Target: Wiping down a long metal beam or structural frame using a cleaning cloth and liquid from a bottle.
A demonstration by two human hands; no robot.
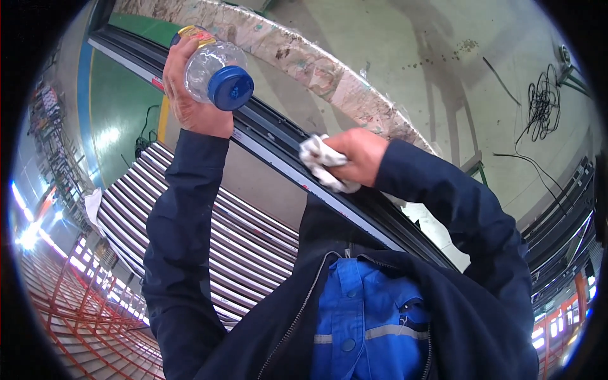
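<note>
Seen from above, the left hand (pixel 185 95), at eleven o'clock, is wrapped tightly around a clear plastic bottle (pixel 212 71) with a blue cap (pixel 231 88) pointing toward the viewer. The right hand (pixel 360 155), near centre, clutches a crumpled white cloth (pixel 320 163), pressed against a long dark metal frame (pixel 278 149) running diagonally from eleven to four o'clock.

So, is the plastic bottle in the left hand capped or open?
Capped: the blue cap sits on the clear bottle that the left hand holds.
</note>
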